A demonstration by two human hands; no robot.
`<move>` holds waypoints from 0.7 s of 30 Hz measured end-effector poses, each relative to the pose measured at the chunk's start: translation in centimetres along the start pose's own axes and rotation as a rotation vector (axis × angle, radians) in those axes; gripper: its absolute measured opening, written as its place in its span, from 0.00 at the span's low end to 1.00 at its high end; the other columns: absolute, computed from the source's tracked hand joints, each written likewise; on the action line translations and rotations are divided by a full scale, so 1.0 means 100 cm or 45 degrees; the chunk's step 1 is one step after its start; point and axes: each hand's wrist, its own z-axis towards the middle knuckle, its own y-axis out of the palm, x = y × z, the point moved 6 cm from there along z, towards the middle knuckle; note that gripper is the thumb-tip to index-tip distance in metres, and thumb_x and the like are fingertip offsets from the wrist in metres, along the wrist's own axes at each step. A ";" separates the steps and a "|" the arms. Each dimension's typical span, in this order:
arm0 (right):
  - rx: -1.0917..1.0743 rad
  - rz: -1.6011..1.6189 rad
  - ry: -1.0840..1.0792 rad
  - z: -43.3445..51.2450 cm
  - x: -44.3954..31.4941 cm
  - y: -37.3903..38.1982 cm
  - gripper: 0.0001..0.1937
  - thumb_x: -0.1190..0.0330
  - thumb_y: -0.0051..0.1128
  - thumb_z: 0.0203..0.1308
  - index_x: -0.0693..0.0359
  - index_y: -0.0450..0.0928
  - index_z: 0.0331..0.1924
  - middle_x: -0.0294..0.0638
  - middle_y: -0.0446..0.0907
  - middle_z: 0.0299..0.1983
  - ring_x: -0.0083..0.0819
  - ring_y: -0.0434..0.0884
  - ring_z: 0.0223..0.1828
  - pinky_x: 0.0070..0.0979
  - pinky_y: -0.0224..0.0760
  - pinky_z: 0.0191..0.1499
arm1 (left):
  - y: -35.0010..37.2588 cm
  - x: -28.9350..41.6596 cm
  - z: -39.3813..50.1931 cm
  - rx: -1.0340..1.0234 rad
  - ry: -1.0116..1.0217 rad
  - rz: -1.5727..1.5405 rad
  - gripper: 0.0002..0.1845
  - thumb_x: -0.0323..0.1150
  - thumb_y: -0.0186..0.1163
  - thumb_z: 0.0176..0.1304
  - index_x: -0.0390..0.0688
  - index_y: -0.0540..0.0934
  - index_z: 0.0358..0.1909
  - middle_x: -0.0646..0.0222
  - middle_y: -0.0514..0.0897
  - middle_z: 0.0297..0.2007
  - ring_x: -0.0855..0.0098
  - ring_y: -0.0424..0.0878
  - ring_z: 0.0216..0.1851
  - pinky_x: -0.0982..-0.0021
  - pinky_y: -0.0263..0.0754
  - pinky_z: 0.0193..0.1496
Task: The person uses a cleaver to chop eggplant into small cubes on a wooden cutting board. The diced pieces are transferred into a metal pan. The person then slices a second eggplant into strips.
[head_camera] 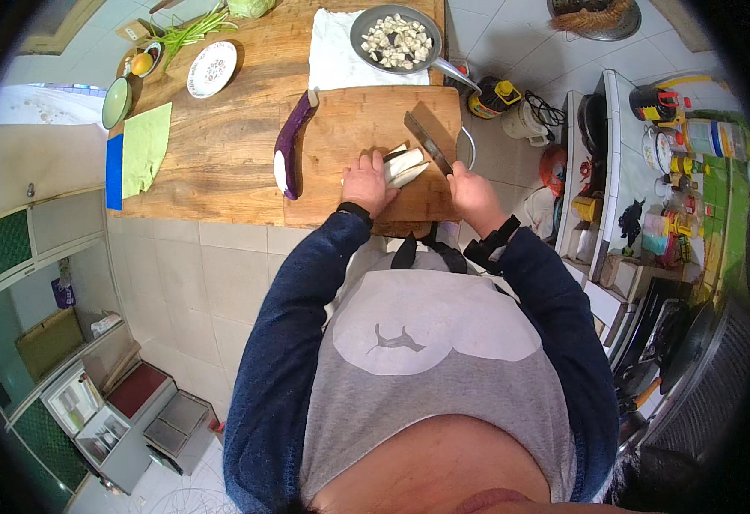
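Note:
My left hand (367, 183) rests on several long strips of eggplant (407, 168), pressing them to the wooden cutting board (343, 138). Its palm and fingers hide their left ends. In my right hand (474, 196) is the handle of a kitchen knife (427, 141). The blade slants up and left over the board, just right of the strips and apart from them. A whole purple eggplant (293, 138), with a pale peeled patch at its lower end, lies along the board's left edge. Diced eggplant (397, 42) fills much of a grey frying pan (436, 48) behind the board.
The pan stands on a white cloth (330, 54), its handle jutting past the right edge of the wooden table (234, 154). Farther left are a patterned plate (212, 69), a green bowl (117, 103) and a green cloth (146, 151). Bottles and jars line a counter (632, 160) at right.

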 end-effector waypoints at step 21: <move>0.164 -0.007 -0.029 0.001 -0.014 0.015 0.07 0.68 0.53 0.66 0.61 0.68 0.38 0.52 0.79 0.28 0.55 0.81 0.32 0.47 0.73 0.31 | 0.004 0.009 0.006 0.191 0.091 -0.095 0.48 0.47 0.71 0.49 0.36 0.62 0.69 0.59 0.72 0.59 0.58 0.71 0.59 0.56 0.67 0.60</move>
